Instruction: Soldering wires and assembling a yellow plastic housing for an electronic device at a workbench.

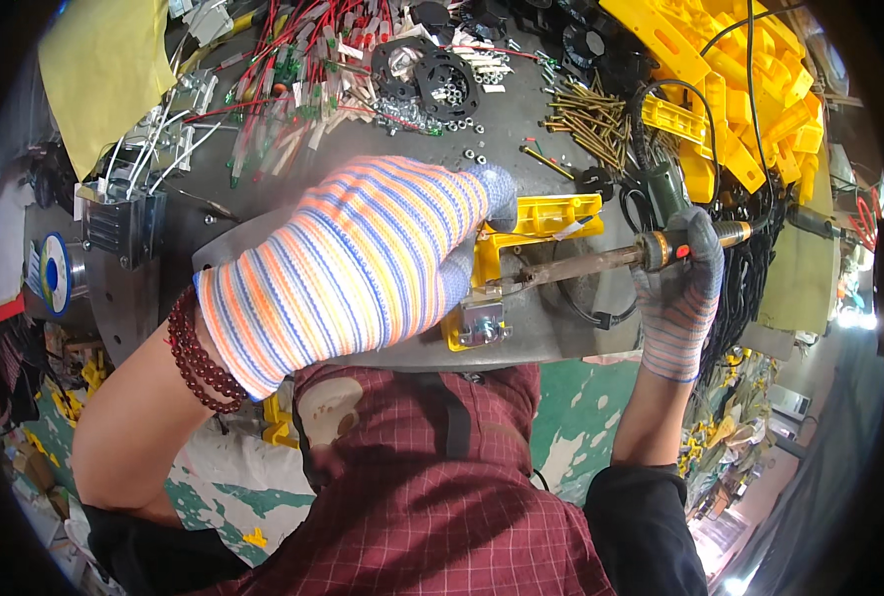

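My left hand (353, 258), in a striped knit glove, is closed on a yellow plastic bracket (551, 212) near the table's front edge. The fingers hide part of the bracket. At its lower end sits a small shiny metal piece (484, 324) with what looks like clear plastic. My right hand (682, 298), gloved too, is wrapped round the handle of a soldering iron (586, 264). The iron lies almost level and points left. Its tip is right by the metal piece, close to my left fingertips; whether it touches is unclear.
Long brass-coloured screws (591, 124) lie beyond the bracket, and yellow plastic parts (760, 109) are heaped at the far right. Red-wired components (303, 79) and black flanges (447, 84) cover the back. A solder spool (53, 273) and a metal box (124, 233) stand left. Black cables hang right.
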Demonstrator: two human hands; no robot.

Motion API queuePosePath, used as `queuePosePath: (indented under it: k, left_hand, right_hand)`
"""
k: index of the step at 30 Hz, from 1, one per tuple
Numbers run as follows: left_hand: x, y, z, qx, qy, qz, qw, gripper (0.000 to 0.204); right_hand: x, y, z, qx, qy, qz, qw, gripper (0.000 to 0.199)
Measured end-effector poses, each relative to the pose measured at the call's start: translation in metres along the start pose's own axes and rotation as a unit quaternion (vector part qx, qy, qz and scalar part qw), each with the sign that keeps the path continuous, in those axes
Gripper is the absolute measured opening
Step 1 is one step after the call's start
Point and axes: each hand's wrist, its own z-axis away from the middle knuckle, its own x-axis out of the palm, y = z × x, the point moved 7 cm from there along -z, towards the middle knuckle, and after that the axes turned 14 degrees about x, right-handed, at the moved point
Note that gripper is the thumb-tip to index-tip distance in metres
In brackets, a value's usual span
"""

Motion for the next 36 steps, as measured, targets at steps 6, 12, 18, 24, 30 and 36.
queuePosePath:
  k: [6,12,18,24,30,36]
  left_hand:
    - [-0.003,0.002,0.006,-0.009,0.008,0.006,1.0,0.027]
    - [-0.003,0.003,0.004,-0.002,0.004,-0.001,1.0,0.026]
    - [-0.003,0.0,0.005,-0.021,-0.009,0.006,1.0,0.025]
    - [-0.003,0.0,0.004,-0.013,-0.005,0.022,1.0,0.023]
    - [-0.002,0.001,0.005,-0.009,0.004,0.032,0.999,0.023]
    - [-0.004,0.004,0.009,-0.013,0.008,0.034,0.999,0.022]
  right_hand:
    - [0.005,0.003,-0.003,-0.024,-0.026,0.005,0.999,0.023]
    - [-0.011,0.007,-0.005,-0.076,-0.204,0.048,0.975,0.047]
    - [-0.011,0.006,-0.008,-0.039,-0.102,0.001,0.994,0.035]
    - [0.009,0.003,0.001,-0.064,-0.108,0.031,0.992,0.031]
    - [0.009,0.005,0.001,-0.028,-0.058,0.003,0.998,0.026]
    - [0.006,0.005,-0.001,-0.043,-0.056,0.013,0.997,0.026]
